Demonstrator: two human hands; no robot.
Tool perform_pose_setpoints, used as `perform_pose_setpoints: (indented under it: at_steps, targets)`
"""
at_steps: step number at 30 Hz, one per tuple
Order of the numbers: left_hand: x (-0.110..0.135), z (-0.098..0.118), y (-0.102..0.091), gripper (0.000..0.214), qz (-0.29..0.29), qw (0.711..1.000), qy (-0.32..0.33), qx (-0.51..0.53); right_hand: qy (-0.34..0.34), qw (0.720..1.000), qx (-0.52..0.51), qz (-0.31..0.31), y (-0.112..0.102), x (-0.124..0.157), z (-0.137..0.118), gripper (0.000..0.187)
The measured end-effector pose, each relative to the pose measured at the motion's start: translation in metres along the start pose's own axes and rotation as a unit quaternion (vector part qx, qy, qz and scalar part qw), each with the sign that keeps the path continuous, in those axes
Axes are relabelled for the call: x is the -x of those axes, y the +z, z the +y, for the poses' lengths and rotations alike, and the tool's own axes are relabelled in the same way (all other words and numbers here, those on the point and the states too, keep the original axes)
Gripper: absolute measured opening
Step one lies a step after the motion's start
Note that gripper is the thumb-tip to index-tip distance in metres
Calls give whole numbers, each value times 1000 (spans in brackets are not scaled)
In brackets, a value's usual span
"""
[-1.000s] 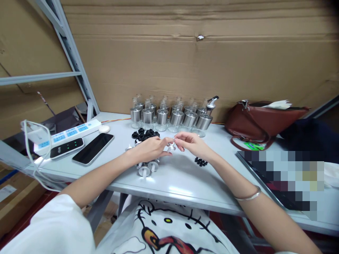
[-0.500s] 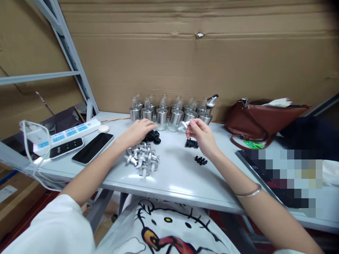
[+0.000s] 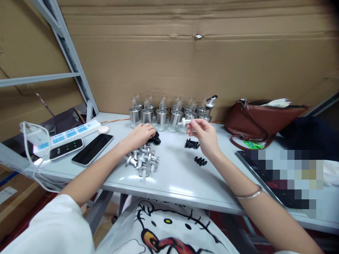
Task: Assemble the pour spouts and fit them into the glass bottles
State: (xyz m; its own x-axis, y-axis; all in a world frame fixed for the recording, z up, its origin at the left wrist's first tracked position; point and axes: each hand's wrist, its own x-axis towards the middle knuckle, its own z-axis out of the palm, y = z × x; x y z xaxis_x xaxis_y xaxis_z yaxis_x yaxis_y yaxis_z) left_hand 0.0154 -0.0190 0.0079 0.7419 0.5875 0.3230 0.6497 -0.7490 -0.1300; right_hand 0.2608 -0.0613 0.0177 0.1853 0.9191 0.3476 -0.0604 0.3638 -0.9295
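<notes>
My right hand [image 3: 205, 135] is raised above the table, thumb and fingers pinching a silver-white pourer spout [image 3: 185, 122] with a round flange. My left hand [image 3: 141, 135] reaches down over a pile of black round stoppers [image 3: 156, 139], its fingers curled at the pile; what is between the fingertips is hidden. Just below the left hand lies a heap of silver-white pourer spouts [image 3: 144, 160]. Under the right hand sit a small pile of black levers [image 3: 191, 143] and a cluster of small black caps [image 3: 200, 161].
Rows of glass bottles with steel sleeves [image 3: 161, 116] stand at the back; one carries a fitted pourer [image 3: 210, 102]. On the left are a power strip [image 3: 71, 133], a phone [image 3: 93, 149] and a small black device [image 3: 66, 148]. A brown bag [image 3: 265, 118] rests at the right.
My left hand has lowered onto the black stoppers and its fingers have curled in. The pourer spout in my right hand has turned more level, and that hand has shifted slightly right.
</notes>
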Motion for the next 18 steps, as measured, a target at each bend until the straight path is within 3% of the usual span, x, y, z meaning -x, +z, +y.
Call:
perform_pose_setpoints:
  at_steps: [4,8,10,15,18]
  targets:
    - [-1,7,-7,6,65,990,-8,124,0,1000,-6,2,1,1,-1,28]
    - [-3,23,-11,10,134,939,-47,313,14,1000,-6,-21,3,2,-2,29]
    - [-4,30,-11,15,149,894,-89,413,19,999,-1,-46,4,4,-2,31]
    - [-8,39,-7,52,148,713,-204,654,17,996,-4,-86,7,9,-4,33]
    - [-8,40,-7,45,119,671,-206,702,15,994,-9,-104,9,12,-7,32]
